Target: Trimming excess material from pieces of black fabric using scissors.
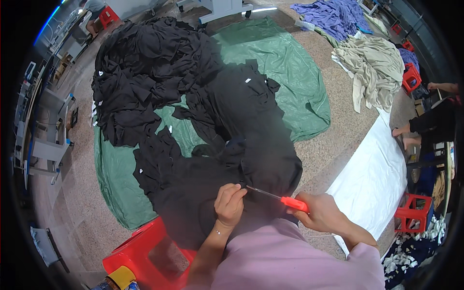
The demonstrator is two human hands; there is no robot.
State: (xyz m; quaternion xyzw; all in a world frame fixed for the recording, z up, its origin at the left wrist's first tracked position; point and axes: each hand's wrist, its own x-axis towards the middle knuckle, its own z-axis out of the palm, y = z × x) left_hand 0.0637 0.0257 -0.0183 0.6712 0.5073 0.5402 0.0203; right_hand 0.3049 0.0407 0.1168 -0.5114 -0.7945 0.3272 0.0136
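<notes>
The left hand (230, 204) pinches a fold of the black fabric garment (251, 159) draped over the person's lap, fingers closed on the cloth. The right hand (319, 212) grips small thread snips with an orange-red plastic handle (282, 199), the thin blades pointing at the pinched spot. A heap of black garments (145, 77) lies beyond on a green tarpaulin sheet (290, 72) on the floor, with a red plastic stool (145, 251) at lower left.

even, bright indoor light, soft shadows, strong fisheye bending, black vignette at rim, slight edge blur
</notes>
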